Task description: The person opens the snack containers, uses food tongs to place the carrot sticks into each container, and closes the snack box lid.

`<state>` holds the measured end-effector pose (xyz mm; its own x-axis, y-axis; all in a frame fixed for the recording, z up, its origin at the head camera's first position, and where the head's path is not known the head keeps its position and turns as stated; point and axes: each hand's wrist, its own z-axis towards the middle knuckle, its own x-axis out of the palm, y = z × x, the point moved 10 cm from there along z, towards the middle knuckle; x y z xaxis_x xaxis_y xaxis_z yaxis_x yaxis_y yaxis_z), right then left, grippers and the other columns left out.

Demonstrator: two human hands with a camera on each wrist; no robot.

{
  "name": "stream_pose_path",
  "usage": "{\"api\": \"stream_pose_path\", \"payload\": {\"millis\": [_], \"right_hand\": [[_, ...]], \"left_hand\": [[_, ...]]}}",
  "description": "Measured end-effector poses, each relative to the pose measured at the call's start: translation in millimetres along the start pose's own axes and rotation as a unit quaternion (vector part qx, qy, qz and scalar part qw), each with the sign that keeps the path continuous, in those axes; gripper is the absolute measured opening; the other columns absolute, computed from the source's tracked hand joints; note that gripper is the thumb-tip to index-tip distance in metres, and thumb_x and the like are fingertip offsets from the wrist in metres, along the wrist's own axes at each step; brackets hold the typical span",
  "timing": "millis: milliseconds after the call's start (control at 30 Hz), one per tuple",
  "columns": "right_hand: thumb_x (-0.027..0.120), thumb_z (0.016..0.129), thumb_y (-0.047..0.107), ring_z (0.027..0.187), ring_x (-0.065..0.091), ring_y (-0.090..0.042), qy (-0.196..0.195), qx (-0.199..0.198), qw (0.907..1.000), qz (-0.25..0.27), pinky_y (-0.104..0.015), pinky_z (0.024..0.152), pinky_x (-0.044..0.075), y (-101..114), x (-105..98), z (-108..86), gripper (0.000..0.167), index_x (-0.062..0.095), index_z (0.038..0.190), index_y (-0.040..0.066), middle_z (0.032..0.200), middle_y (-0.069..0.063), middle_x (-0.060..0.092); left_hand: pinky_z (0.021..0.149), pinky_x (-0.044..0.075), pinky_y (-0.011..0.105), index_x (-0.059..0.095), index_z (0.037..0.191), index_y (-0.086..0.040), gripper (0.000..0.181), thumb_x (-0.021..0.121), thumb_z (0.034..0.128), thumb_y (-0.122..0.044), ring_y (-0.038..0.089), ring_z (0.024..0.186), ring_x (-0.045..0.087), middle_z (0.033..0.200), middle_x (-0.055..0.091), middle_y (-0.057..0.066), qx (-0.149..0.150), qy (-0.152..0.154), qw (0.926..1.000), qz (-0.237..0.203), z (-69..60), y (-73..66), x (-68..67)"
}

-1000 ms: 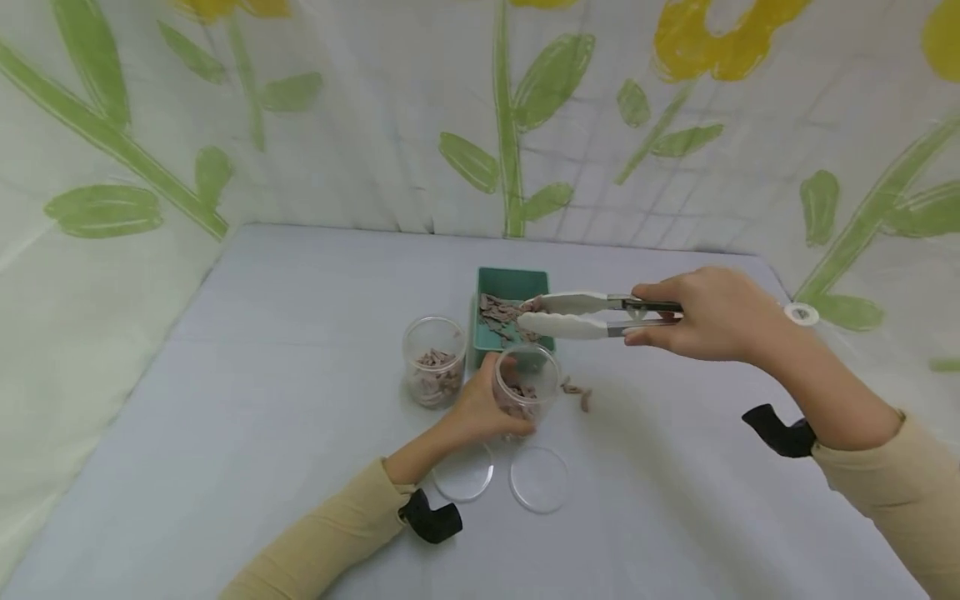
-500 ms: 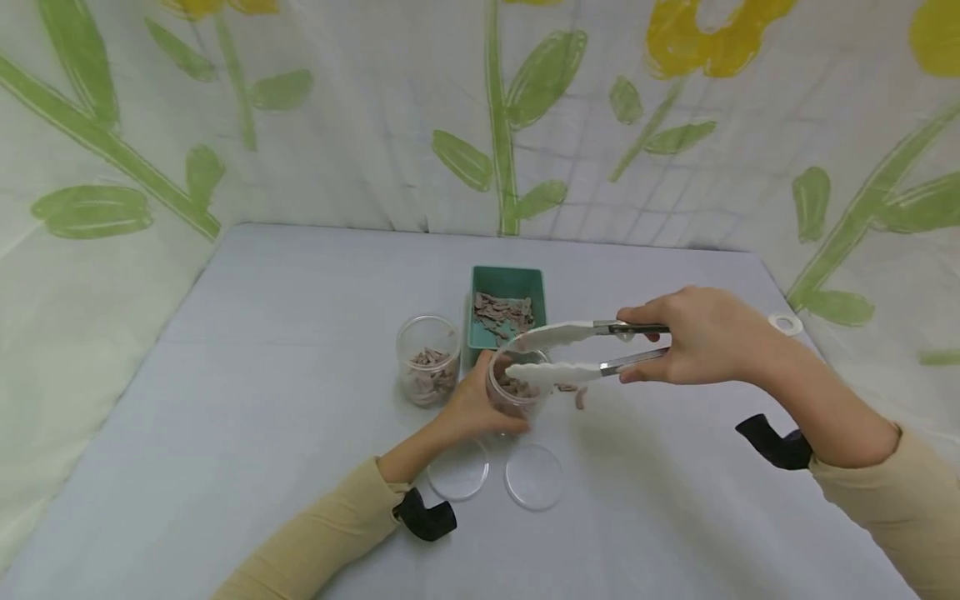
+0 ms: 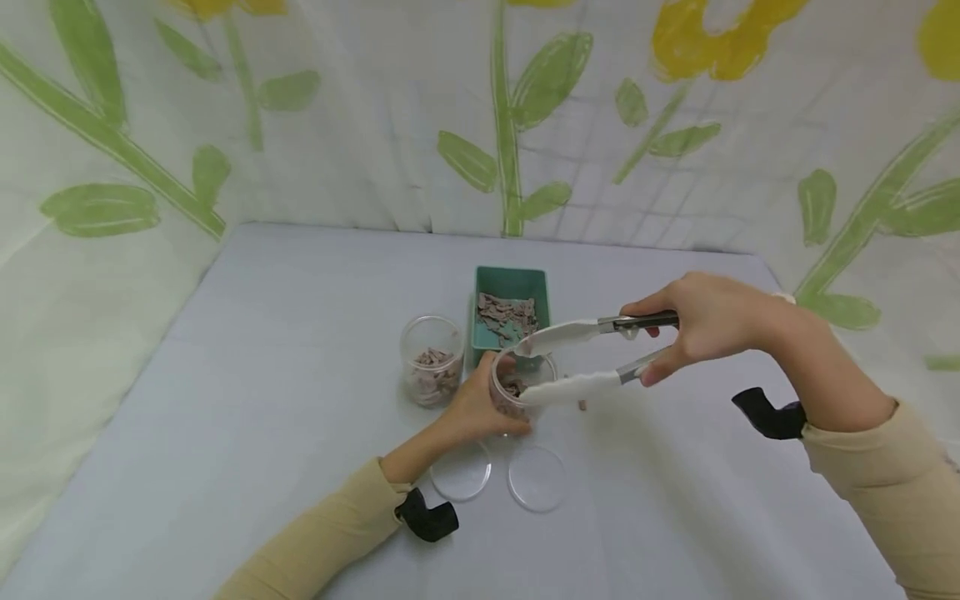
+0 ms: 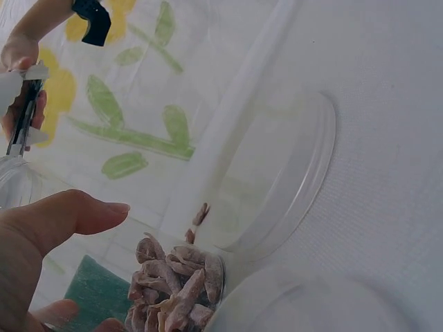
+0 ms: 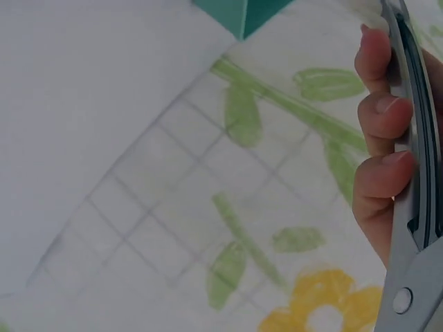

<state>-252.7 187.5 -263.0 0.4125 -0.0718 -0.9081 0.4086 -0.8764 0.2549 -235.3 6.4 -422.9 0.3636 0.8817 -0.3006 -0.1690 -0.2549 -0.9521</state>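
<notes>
L hand [image 3: 474,404] was curled round a clear jar [image 3: 510,402] just in front of the green tray [image 3: 512,279]; R hand [image 3: 708,321] held tongs [image 3: 562,334], tips spread at that jar's mouth, w/ nothing visible between them. Approx. partway: brown pcs [image 4: 169,283] sat in this jar & the other jar [image 3: 408,358]. Prob. left: pcs in tray, strays [image 4: 201,214] on table [image 3: 300,375], both lids [image 3: 537,477], which were off.
</notes>
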Motion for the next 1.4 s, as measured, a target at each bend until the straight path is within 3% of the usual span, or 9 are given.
{"api": "stream_pose_path", "payload": {"millis": [300, 400, 567, 633, 700, 833, 933, 1133, 1400], "right_hand": [[0.085, 0.055, 0.062, 0.083, 0.06, -0.01, -0.046, -0.069, 0.988, -0.131, -0.035, 0.064, 0.05, 21, 10, -19.6, 0.095, 0.06, 0.132, 0.013, 0.109, 0.007, 0.065], [0.089, 0.051, 0.055, 0.089, 0.063, -0.018, -0.096, -0.111, 0.964, -0.221, -0.04, 0.066, 0.053, 42, 11, -29.6, 0.095, 0.06, 0.13, 0.012, 0.108, 0.003, 0.065], [0.093, 0.046, 0.046, 0.087, 0.061, -0.023, -0.173, -0.189, 0.9019, -0.348, -0.038, 0.064, 0.051, 78, 14, -48.5, 0.096, 0.058, 0.125, 0.006, 0.103, -0.005, 0.064], [0.093, 0.046, 0.047, 0.087, 0.061, -0.024, -0.178, -0.195, 0.8941, -0.362, -0.037, 0.064, 0.051, 83, 14, -51.9, 0.098, 0.057, 0.126, 0.005, 0.103, -0.005, 0.064], [0.092, 0.046, 0.05, 0.087, 0.061, -0.024, -0.17, -0.18, 0.9071, -0.34, -0.039, 0.065, 0.052, 79, 9, -51.2, 0.098, 0.057, 0.127, 0.006, 0.104, -0.005, 0.064], [0.088, 0.052, 0.059, 0.098, 0.063, -0.026, -0.131, -0.08, 0.9634, -0.219, -0.048, 0.074, 0.053, 43, -14, -40.9, 0.101, 0.056, 0.135, 0.009, 0.113, -0.003, 0.065], [0.083, 0.058, 0.064, 0.106, 0.061, -0.031, -0.124, -0.004, 0.9821, -0.142, -0.053, 0.079, 0.05, 14, -31, -26.8, 0.105, 0.048, 0.141, 0.009, 0.12, -0.009, 0.064], [0.074, 0.066, 0.071, 0.099, 0.062, -0.038, -0.123, 0.073, 0.9838, -0.108, -0.055, 0.074, 0.05, -14, -29, 22.1, 0.107, 0.041, 0.143, 0.005, 0.122, -0.022, 0.062], [0.068, 0.074, 0.068, 0.103, 0.062, -0.035, -0.051, 0.058, 0.983, -0.167, -0.05, 0.074, 0.051, 4, 21, 90.1, 0.094, 0.047, 0.134, -0.001, 0.122, -0.018, 0.062]], "left_hand": [[0.099, 0.044, 0.047, 0.041, 0.13, -0.002, 0.083, 0.087, 0.0613, -0.002, 0.032, 0.117, 0.053, 0.127, 0.055, 0.019, -0.002, 0.006, 1.0, 0.003, 0.2, -0.5, 0.4], [0.097, 0.044, 0.047, 0.041, 0.13, -0.002, 0.083, 0.087, 0.061, -0.002, 0.033, 0.116, 0.054, 0.126, 0.055, 0.02, 0.0, 0.005, 1.0, 0.005, 0.0, -1.5, 0.4], [0.096, 0.045, 0.047, 0.041, 0.13, -0.002, 0.084, 0.087, 0.0602, -0.001, 0.033, 0.115, 0.054, 0.126, 0.055, 0.02, -0.008, 0.003, 1.0, 0.004, 0.5, -1.2, 0.1], [0.097, 0.045, 0.047, 0.042, 0.13, -0.002, 0.084, 0.087, 0.0599, -0.001, 0.033, 0.115, 0.054, 0.126, 0.055, 0.02, -0.008, 0.001, 1.0, 0.004, 0.7, -1.2, -0.3], [0.097, 0.044, 0.047, 0.042, 0.13, -0.002, 0.084, 0.088, 0.0596, -0.001, 0.034, 0.115, 0.054, 0.127, 0.055, 0.02, -0.006, -0.001, 1.0, 0.005, 0.7, -1.6, -1.0], [0.098, 0.044, 0.047, 0.042, 0.129, -0.003, 0.083, 0.088, 0.0598, -0.001, 0.033, 0.115, 0.054, 0.127, 0.055, 0.019, -0.004, -0.002, 1.0, 0.006, 0.6, -1.1, -1.1], [0.099, 0.043, 0.047, 0.042, 0.129, -0.003, 0.083, 0.088, 0.0601, -0.003, 0.033, 0.115, 0.054, 0.126, 0.055, 0.019, -0.004, -0.002, 0.9999, 0.013, 0.2, -0.2, -0.8], [0.099, 0.043, 0.047, 0.042, 0.13, -0.003, 0.082, 0.087, 0.0611, -0.003, 0.033, 0.117, 0.054, 0.129, 0.054, 0.018, -0.01, 0.0, 0.9999, 0.013, -0.1, 0.6, -0.8], [0.1, 0.042, 0.047, 0.041, 0.13, -0.004, 0.082, 0.087, 0.0617, -0.005, 0.032, 0.117, 0.052, 0.128, 0.054, 0.02, -0.009, 0.002, 0.9998, 0.015, -0.8, -1.5, -0.3]]}}
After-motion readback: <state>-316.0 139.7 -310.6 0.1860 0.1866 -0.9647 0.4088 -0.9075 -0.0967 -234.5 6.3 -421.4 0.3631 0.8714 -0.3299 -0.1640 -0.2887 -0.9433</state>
